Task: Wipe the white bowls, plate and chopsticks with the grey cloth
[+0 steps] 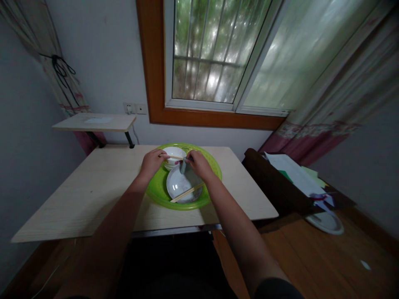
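Observation:
A green plastic basin (156,192) sits on the pale wooden table (93,187). Inside it lie a white plate (178,185) and, at the far side, a small white bowl (173,153). My left hand (152,162) is closed on a wooden chopstick (174,157) held across the bowl. My right hand (199,164) is closed on a small grey cloth (183,167) pressed against that chopstick's end. A second chopstick (186,193) rests loose on the plate.
A small shelf (93,122) juts from the wall at the back left, beside wall sockets (134,108). To the right stands a dark low cabinet (274,182) with papers (296,174) on it, and a white plate (326,222) lies on the wooden floor.

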A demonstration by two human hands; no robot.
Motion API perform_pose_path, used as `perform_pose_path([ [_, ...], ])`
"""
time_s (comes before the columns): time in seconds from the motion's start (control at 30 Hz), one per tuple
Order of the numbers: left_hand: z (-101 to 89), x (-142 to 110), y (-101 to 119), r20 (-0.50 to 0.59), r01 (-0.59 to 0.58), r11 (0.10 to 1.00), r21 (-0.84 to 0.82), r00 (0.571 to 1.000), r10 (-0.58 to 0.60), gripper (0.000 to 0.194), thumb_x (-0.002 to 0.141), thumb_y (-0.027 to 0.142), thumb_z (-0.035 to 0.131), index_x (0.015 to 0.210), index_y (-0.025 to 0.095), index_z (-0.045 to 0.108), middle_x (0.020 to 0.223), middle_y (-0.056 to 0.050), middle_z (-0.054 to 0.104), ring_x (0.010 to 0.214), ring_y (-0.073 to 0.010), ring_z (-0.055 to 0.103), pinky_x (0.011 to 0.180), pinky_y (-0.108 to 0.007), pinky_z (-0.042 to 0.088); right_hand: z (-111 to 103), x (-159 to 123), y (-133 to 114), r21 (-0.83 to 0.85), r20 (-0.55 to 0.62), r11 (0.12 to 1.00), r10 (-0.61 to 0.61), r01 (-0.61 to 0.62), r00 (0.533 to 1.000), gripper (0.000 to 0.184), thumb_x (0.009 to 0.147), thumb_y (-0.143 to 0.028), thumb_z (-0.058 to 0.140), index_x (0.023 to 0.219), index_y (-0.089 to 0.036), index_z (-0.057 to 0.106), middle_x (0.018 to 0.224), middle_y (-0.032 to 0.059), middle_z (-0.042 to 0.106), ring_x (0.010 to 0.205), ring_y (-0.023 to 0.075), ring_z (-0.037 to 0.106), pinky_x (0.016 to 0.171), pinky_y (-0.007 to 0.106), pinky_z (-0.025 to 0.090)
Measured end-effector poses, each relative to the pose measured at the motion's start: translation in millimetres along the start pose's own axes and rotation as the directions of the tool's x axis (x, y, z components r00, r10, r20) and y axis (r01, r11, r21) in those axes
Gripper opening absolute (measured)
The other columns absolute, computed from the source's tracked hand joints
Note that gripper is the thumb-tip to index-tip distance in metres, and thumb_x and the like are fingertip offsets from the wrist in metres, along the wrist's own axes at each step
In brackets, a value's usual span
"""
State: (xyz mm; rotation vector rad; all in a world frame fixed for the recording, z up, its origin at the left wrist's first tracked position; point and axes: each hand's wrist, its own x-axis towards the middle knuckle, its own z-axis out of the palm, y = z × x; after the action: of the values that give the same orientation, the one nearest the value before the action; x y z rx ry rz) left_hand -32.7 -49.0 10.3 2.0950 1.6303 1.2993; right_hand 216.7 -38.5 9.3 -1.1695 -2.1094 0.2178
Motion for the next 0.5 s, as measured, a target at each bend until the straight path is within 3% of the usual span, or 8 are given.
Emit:
perform_pose_path([
  [0.2,2.2,-3.3,3.9,0.07,-0.089,0.996,0.009,0.994,0.088,0.018,0.091,0.032,0.065,0.089,0.023,0.08,0.1,-0.005,0.08,0.1,-0.0239,0.072,0.094,-0.034,0.051,4.4,-1.4,-6.4,-0.022,0.052,0.996,-0.081,0.082,0.995,0.009,0.091,-0.019,0.064,0.1,-0.021,0.061,0.098,0.0047,0.066,0.093,0.0212,0.057,0.082,0.032,0.042],
  [0.5,7.5,-4.3,2.6,0.137,-0.236,0.972,-0.006,0.962,0.234,0.014,0.09,0.035,0.071,0.088,0.025,0.08,0.095,-0.004,0.081,0.094,-0.0236,0.073,0.091,-0.037,0.053,6.4,-4.7,-25.1,0.026,0.146,0.996,-0.093,0.091,0.985,0.017,0.095,-0.028,0.068,0.109,-0.021,0.061,0.104,0.0056,0.072,0.089,0.0187,0.064,0.078,0.027,0.044],
])
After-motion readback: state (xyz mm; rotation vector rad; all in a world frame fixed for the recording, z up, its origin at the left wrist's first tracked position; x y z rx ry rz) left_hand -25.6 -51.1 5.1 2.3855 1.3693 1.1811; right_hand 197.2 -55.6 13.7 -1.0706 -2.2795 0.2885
